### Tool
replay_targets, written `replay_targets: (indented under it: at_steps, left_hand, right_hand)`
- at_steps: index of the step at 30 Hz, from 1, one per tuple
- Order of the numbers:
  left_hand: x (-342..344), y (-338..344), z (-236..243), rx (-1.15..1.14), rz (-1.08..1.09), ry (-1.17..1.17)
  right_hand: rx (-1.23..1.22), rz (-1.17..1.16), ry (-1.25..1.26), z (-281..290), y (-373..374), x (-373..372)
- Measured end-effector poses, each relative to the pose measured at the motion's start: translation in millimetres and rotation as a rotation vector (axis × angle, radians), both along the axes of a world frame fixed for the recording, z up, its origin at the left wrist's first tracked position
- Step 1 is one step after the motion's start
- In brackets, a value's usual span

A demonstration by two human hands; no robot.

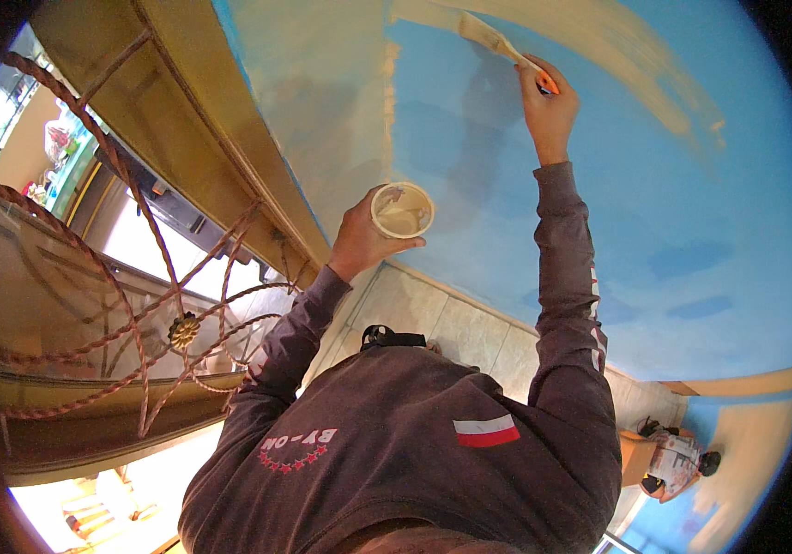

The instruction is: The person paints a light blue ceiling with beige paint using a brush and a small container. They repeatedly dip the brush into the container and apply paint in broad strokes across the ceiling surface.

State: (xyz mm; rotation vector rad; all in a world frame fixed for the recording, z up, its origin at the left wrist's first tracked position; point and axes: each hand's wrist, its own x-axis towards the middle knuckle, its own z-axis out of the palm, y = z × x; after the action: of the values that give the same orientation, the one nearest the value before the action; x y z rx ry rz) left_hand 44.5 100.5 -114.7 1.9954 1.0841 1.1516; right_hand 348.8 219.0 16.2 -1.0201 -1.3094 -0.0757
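My right hand point(551, 109) is raised toward the wall and closed round the handle of a paintbrush point(493, 39). The brush's pale bristles lie against the wall, at the lower side of a cream stroke. My left hand point(365, 235) holds a round white tub point(402, 210), tilted so its inside shows cream paint smeared over the bottom and sides. The blue wall point(507, 231) carries a broad cream band point(617, 55) across its upper part, and cream covers its left part.
On my left stands a window with a brown frame point(202, 102) and a twisted metal grille point(128, 175). A pale tiled floor point(470, 323) runs along the wall's foot. At the lower right are a wooden box-like piece point(636, 457) and a person point(677, 463).
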Motion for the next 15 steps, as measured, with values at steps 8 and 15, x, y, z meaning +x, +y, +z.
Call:
replay_targets:
  at_steps: [8,15]
  left_hand:
    - [15,0,9,-0.023,-0.037,0.002]
    - [25,3,10,0.013,-0.05,-0.021]
  right_hand:
    - [-0.056,-0.072,-0.041,6,-35,46]
    - [-0.091,-0.14,-0.043,15,-72,72]
